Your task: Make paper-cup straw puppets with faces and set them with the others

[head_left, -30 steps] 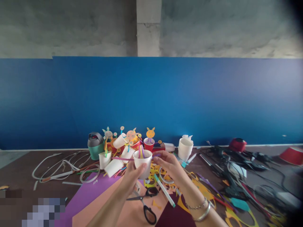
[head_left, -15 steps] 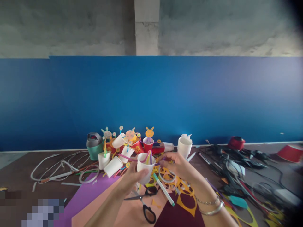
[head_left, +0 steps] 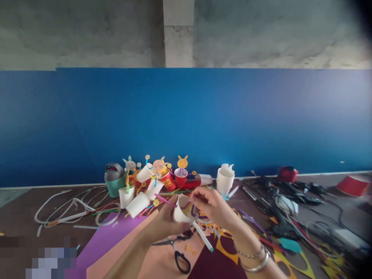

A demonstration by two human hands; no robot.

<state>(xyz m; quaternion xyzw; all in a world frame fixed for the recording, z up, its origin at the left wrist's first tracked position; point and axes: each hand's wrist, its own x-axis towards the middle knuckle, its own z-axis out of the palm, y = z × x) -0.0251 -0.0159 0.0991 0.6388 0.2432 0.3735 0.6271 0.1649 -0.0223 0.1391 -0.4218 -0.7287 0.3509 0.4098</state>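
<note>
A white paper cup (head_left: 181, 215) is gripped from its left side by my left hand (head_left: 165, 221), its mouth tilted toward the right. A pink strip (head_left: 164, 199) sticks out past the rim at the left, and purple and yellow strips show inside the cup. At the rim, my right hand (head_left: 207, 203) has thumb and fingertips pinched together; what they hold is too small to name. Black scissors (head_left: 181, 259) lie half open on peach paper (head_left: 157, 259) below the cup. A white marker with a green end (head_left: 203, 237) lies beside them.
Decorated cups (head_left: 180, 179) and a green-grey container (head_left: 114, 180) stand behind. White cables (head_left: 77, 205) lie left, purple paper (head_left: 104, 240) in front. A white cup (head_left: 225, 180), black cables (head_left: 305, 193) and yellow scraps (head_left: 226, 250) are at the right.
My left hand has tipped the cup to the right and shifted it slightly. My right hand has moved left to the cup's rim. The purple strip that stood above the rim now lies lower.
</note>
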